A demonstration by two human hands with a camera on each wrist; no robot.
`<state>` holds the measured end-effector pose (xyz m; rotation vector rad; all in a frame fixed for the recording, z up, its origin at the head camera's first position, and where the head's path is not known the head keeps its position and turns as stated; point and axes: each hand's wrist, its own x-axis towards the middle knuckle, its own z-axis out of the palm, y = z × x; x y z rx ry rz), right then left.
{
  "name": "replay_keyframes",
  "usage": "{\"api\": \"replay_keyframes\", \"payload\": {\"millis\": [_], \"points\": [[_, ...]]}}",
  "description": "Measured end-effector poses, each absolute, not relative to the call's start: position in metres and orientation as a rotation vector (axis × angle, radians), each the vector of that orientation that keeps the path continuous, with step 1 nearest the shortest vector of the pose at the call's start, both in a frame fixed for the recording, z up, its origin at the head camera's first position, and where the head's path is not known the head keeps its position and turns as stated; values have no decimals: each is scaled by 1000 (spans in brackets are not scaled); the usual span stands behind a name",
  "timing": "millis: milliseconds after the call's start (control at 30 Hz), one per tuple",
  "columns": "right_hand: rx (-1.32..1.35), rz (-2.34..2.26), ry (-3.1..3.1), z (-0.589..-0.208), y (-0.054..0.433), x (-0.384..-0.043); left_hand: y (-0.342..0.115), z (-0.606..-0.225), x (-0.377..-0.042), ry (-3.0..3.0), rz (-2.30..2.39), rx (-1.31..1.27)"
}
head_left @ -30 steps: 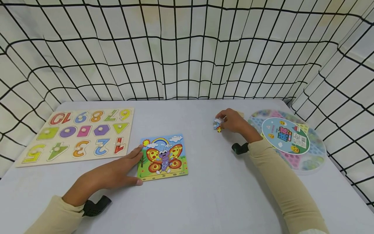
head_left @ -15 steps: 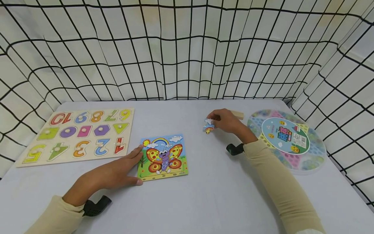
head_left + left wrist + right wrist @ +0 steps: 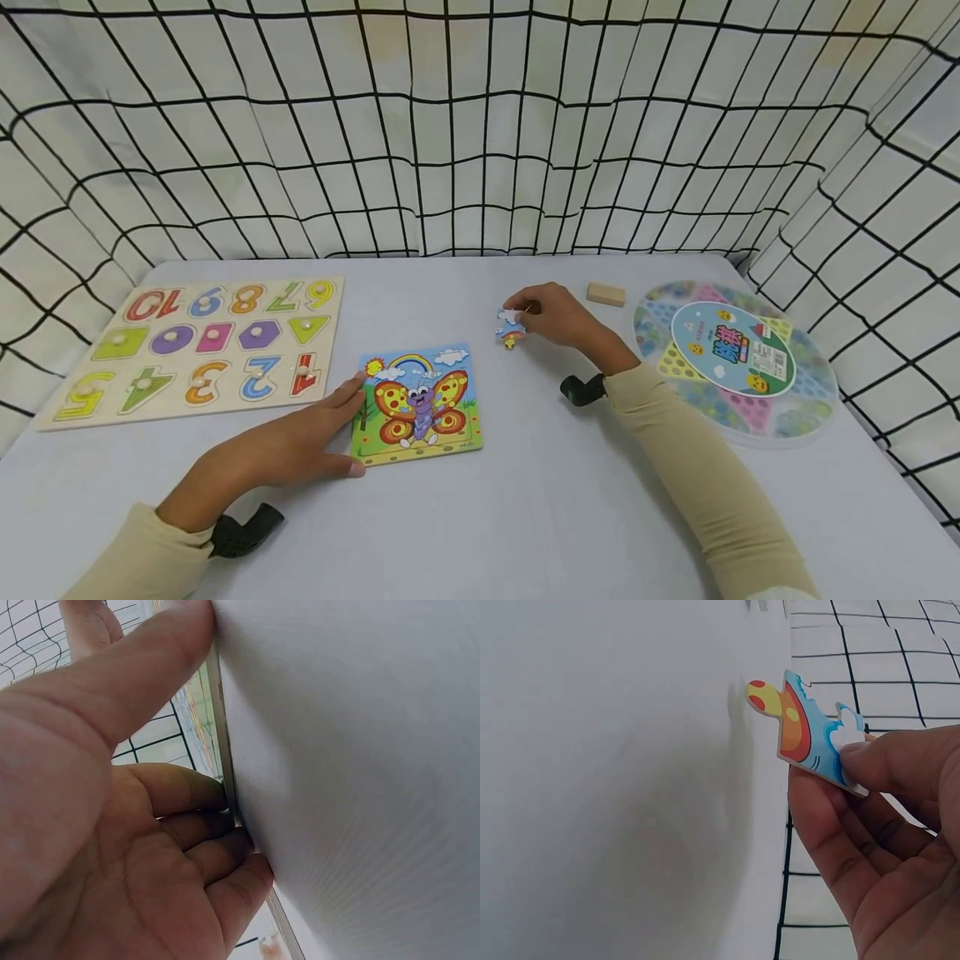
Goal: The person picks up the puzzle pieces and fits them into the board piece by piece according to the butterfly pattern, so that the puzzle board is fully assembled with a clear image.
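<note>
A square butterfly jigsaw puzzle [image 3: 422, 408] lies on the table, its picture showing a sun, a rainbow and clouds. My left hand [image 3: 292, 442] rests against its left side, thumb by the near corner and fingers along the edge. From low down, the left wrist view shows the fingertips at the puzzle's thin edge [image 3: 222, 735]. Between thumb and fingers my right hand [image 3: 558, 317] pinches a jigsaw piece [image 3: 802, 727], beyond the puzzle's upper right corner. That piece is printed with blue sky, white cloud, orange-red and a yellow part with red spots.
A wooden number-and-shape board [image 3: 187, 342] lies at the left. Behind the right hand is a small plain wooden block [image 3: 606, 294]. A round clear package with a blue label [image 3: 733, 348] lies at the right. Black netting [image 3: 487, 158] before white cloth surrounds the table.
My right hand has moved left, toward the puzzle, carrying the jigsaw piece. The wooden block it was covering now shows fully. The left hand has stayed at the puzzle's edge.
</note>
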<state>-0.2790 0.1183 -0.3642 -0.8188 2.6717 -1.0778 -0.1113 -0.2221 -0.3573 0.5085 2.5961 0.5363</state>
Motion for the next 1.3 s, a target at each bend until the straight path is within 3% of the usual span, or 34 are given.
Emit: {"api": "replay_keyframes", "payload": {"millis": [1300], "points": [[-911, -1128, 2414, -363, 55, -252, -223, -357, -110, 2609, 523, 538]]}}
